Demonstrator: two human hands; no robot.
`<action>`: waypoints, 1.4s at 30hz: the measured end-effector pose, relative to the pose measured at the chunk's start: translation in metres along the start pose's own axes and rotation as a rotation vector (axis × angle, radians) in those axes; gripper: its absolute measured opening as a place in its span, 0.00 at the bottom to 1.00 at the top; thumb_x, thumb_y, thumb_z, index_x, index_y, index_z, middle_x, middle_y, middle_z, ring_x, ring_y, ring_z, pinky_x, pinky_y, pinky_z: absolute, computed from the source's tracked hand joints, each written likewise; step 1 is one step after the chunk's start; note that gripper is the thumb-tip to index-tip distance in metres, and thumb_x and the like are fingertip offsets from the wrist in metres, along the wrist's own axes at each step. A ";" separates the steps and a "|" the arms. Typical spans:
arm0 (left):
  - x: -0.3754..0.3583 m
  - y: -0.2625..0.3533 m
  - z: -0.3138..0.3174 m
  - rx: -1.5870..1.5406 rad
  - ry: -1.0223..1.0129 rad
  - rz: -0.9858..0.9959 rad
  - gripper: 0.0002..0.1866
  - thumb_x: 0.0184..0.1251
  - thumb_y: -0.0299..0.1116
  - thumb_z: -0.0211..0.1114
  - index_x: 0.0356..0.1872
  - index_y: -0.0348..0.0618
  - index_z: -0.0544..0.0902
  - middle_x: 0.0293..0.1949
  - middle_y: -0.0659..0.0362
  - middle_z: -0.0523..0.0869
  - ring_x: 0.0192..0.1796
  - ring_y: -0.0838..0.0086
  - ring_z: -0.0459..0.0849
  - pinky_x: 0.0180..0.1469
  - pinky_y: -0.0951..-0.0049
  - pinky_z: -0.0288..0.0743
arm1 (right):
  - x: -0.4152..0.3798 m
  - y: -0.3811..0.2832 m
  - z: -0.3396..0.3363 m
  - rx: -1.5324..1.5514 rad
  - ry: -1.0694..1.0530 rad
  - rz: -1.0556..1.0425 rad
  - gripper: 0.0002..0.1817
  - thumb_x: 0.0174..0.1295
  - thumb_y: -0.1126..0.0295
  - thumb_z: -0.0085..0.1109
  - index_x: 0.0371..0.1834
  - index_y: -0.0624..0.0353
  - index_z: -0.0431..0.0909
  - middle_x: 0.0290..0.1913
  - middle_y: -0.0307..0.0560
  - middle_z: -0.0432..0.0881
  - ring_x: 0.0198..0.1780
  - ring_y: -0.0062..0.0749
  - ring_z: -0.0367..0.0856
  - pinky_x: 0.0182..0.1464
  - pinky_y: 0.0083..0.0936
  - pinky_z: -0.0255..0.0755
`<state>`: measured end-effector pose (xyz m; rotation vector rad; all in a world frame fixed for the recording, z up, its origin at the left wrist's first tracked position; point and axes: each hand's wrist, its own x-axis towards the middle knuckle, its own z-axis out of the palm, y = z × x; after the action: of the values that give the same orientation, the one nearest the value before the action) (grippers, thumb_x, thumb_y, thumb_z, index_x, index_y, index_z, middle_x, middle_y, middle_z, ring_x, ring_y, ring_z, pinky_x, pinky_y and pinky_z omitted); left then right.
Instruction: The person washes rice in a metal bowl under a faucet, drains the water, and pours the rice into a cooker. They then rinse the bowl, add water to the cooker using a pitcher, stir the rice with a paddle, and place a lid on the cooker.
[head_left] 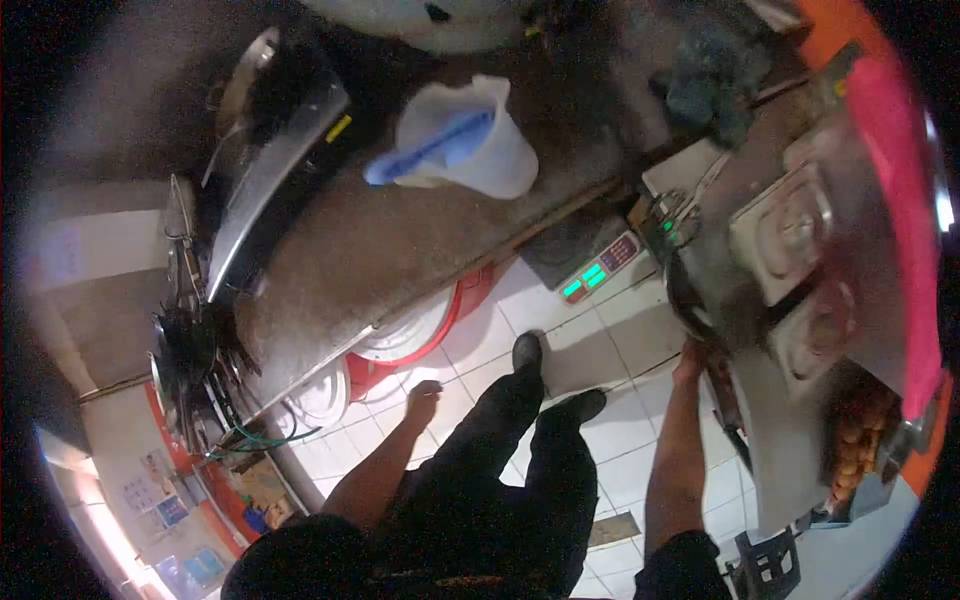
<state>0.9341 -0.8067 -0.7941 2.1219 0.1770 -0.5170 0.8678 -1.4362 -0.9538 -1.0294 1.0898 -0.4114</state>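
My left hand (424,401) hangs over the white floor tiles, its fingers curled in and nothing visible in them. At the near edge of the counter on the right, my right hand (688,366) is closed at the lower end of a dark, rounded pan (688,298). Its fingers are partly hidden by shadow and blur. The pan is tilted beside the counter, close to two steel lidded containers (785,235). A digital scale (600,268) with green lit digits stands to the left of the pan.
On the dark worktop ahead stands a white plastic jug (510,160) with a blue utensil in it. Red tubs with white lids (415,335) sit under its edge. Utensils (190,330) hang at left. A pink cloth-like strip (905,200) and brown eggs (862,445) are at right.
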 end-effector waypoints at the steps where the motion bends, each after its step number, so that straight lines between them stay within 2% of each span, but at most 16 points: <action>1: -0.002 0.065 -0.015 0.078 0.011 -0.114 0.11 0.49 0.18 0.57 0.35 0.36 0.81 0.37 0.54 0.84 0.42 0.69 0.82 0.43 0.72 0.76 | -0.031 -0.018 0.002 -0.181 0.049 0.014 0.35 0.65 0.66 0.49 0.72 0.52 0.44 0.71 0.44 0.50 0.70 0.34 0.53 0.66 0.33 0.54; 2: 0.003 0.129 -0.020 0.049 0.061 -0.241 0.11 0.51 0.17 0.56 0.36 0.37 0.81 0.39 0.54 0.83 0.41 0.68 0.82 0.43 0.74 0.76 | -0.070 -0.033 0.006 -0.360 0.104 0.024 0.38 0.63 0.70 0.51 0.73 0.52 0.40 0.74 0.45 0.44 0.71 0.36 0.50 0.65 0.33 0.56; 3: 0.015 0.163 -0.024 -0.084 0.079 -0.124 0.13 0.52 0.16 0.56 0.40 0.37 0.80 0.42 0.54 0.82 0.43 0.68 0.81 0.44 0.74 0.75 | -0.097 -0.018 -0.013 -0.360 0.081 -0.016 0.37 0.63 0.69 0.52 0.71 0.63 0.44 0.72 0.54 0.49 0.71 0.44 0.52 0.69 0.35 0.51; 6: 0.059 0.301 -0.030 -0.043 0.224 0.138 0.23 0.56 0.17 0.54 0.56 0.37 0.71 0.53 0.54 0.77 0.51 0.72 0.77 0.49 0.73 0.72 | -0.163 0.011 -0.087 -0.765 0.029 0.033 0.41 0.61 0.71 0.54 0.71 0.65 0.38 0.72 0.57 0.49 0.69 0.45 0.55 0.66 0.33 0.57; 8: 0.096 0.387 -0.027 -0.256 0.258 0.542 0.29 0.57 0.18 0.54 0.63 0.38 0.63 0.57 0.54 0.74 0.56 0.73 0.72 0.51 0.74 0.71 | -0.236 -0.039 -0.118 -0.555 -0.013 0.461 0.33 0.61 0.63 0.54 0.65 0.57 0.50 0.58 0.50 0.64 0.55 0.43 0.68 0.50 0.35 0.67; 10: 0.127 0.465 -0.024 -0.201 0.373 0.642 0.31 0.57 0.21 0.57 0.64 0.36 0.60 0.55 0.51 0.76 0.53 0.67 0.76 0.50 0.73 0.71 | -0.312 -0.080 -0.141 -0.382 -0.062 0.702 0.27 0.61 0.58 0.55 0.61 0.51 0.57 0.49 0.45 0.74 0.44 0.42 0.77 0.38 0.38 0.75; 12: 0.163 0.469 -0.022 -0.093 0.236 0.559 0.28 0.56 0.22 0.58 0.61 0.36 0.64 0.49 0.48 0.78 0.49 0.63 0.78 0.46 0.71 0.72 | -0.374 -0.111 -0.161 -0.374 -0.087 0.591 0.26 0.61 0.60 0.56 0.60 0.49 0.58 0.46 0.44 0.77 0.40 0.44 0.80 0.34 0.43 0.77; 14: 0.217 0.438 -0.011 0.022 0.110 0.472 0.26 0.56 0.24 0.60 0.58 0.36 0.67 0.44 0.45 0.81 0.44 0.59 0.81 0.43 0.69 0.73 | -0.392 -0.143 -0.189 0.065 -0.003 0.842 0.25 0.60 0.62 0.57 0.58 0.49 0.59 0.48 0.44 0.76 0.42 0.49 0.80 0.37 0.49 0.76; 17: 0.236 0.420 -0.009 0.049 -0.005 0.452 0.13 0.55 0.26 0.61 0.43 0.37 0.76 0.29 0.43 0.80 0.33 0.50 0.81 0.33 0.61 0.72 | -0.437 -0.120 -0.235 -0.074 0.156 0.617 0.23 0.58 0.63 0.58 0.56 0.49 0.62 0.48 0.44 0.75 0.43 0.54 0.79 0.39 0.51 0.74; 19: 0.202 0.448 -0.022 0.197 -0.005 0.529 0.09 0.56 0.26 0.60 0.38 0.36 0.78 0.26 0.44 0.80 0.32 0.49 0.81 0.31 0.59 0.71 | -0.452 -0.107 -0.267 -0.623 -0.003 0.623 0.17 0.62 0.58 0.50 0.52 0.50 0.68 0.43 0.46 0.76 0.49 0.49 0.78 0.44 0.48 0.74; 22: 0.191 0.465 -0.031 0.187 -0.006 0.453 0.08 0.56 0.23 0.57 0.37 0.35 0.78 0.26 0.47 0.81 0.30 0.56 0.83 0.31 0.65 0.73 | -0.474 -0.142 -0.204 -0.646 0.070 0.636 0.17 0.62 0.59 0.50 0.52 0.52 0.69 0.44 0.46 0.77 0.48 0.46 0.79 0.44 0.44 0.74; 24: 0.171 0.494 -0.039 -0.219 -0.116 0.381 0.08 0.58 0.22 0.54 0.37 0.35 0.79 0.25 0.51 0.82 0.28 0.67 0.84 0.30 0.71 0.74 | -0.478 -0.155 -0.167 -0.567 0.112 0.643 0.17 0.62 0.60 0.51 0.52 0.54 0.70 0.44 0.46 0.78 0.48 0.43 0.79 0.44 0.42 0.74; 27: 0.150 0.556 -0.056 -0.144 -0.198 0.264 0.08 0.59 0.22 0.52 0.36 0.35 0.79 0.25 0.54 0.82 0.28 0.74 0.83 0.29 0.74 0.75 | -0.476 -0.170 -0.121 -0.501 0.117 0.640 0.18 0.63 0.61 0.51 0.53 0.56 0.70 0.44 0.45 0.78 0.47 0.40 0.79 0.44 0.38 0.75; 32: 0.158 0.615 -0.023 -0.119 -0.191 0.452 0.07 0.61 0.23 0.53 0.37 0.34 0.77 0.26 0.53 0.83 0.28 0.72 0.83 0.28 0.71 0.75 | -0.440 -0.215 -0.049 -0.389 0.068 0.638 0.18 0.63 0.63 0.51 0.53 0.59 0.72 0.45 0.45 0.80 0.47 0.34 0.79 0.45 0.31 0.75; 39: 0.228 0.605 0.101 -0.204 0.038 0.613 0.07 0.62 0.29 0.56 0.33 0.34 0.78 0.24 0.49 0.82 0.27 0.63 0.83 0.30 0.66 0.74 | -0.319 -0.460 0.124 -0.246 -0.161 0.235 0.19 0.62 0.64 0.52 0.54 0.61 0.71 0.49 0.47 0.79 0.44 0.32 0.79 0.47 0.29 0.71; 42: 0.254 0.602 0.132 -0.021 0.102 0.485 0.08 0.61 0.30 0.57 0.33 0.35 0.79 0.23 0.47 0.82 0.28 0.54 0.83 0.31 0.63 0.73 | -0.266 -0.537 0.189 -0.154 -0.249 0.059 0.17 0.62 0.67 0.52 0.52 0.61 0.72 0.50 0.46 0.79 0.45 0.32 0.79 0.48 0.27 0.71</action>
<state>1.3144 -1.2755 -0.5116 2.0749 -0.2710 -0.1195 1.0166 -1.4221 -0.3434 -1.1482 0.9355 -0.1483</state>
